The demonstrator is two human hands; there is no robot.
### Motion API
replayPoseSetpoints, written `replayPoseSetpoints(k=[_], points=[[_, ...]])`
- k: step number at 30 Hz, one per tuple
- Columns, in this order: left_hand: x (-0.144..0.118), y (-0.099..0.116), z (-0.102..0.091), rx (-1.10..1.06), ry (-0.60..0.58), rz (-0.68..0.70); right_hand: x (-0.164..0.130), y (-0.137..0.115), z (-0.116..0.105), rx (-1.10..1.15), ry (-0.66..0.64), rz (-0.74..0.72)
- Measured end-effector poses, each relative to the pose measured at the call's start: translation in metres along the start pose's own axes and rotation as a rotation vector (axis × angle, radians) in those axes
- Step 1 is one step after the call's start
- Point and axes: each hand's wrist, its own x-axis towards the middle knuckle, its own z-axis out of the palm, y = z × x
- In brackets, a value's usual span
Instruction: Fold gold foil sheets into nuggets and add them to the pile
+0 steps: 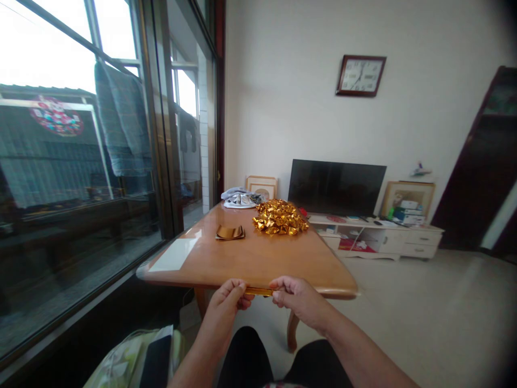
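Observation:
Between my two hands, just off the near edge of the table, stretches a narrow folded strip of gold foil paper (pixel 259 291). My left hand (pixel 231 295) pinches its left end, and my right hand (pixel 291 295) pinches the other end, thumbs uppermost. Farther up the wooden table (pixel 242 264) lies a small stack of gold foil sheets (pixel 230 232), its edges slightly curled. To the right of that stack rises a heap of folded gold foil pieces (pixel 280 218). My fingers cover both tips of the strip.
A pale sheet (pixel 174 255) lies at the table's left side. Bundled grey-white cloth (pixel 241 198) rests at the far end. Beyond stand a television (pixel 337 187) and a low white cabinet (pixel 388 240). Beside my left forearm, a dark flat object (pixel 156 361) lies on light green fabric (pixel 121 361).

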Motion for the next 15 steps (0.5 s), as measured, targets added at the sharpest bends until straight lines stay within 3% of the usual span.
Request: replayPoseSetpoints(k=[15], points=[[-0.0017, 0.0022, 0.0008, 0.018, -0.051, -0.002, 0.0019, 0.0029, 0.0005, -0.031, 0.073, -0.048]])
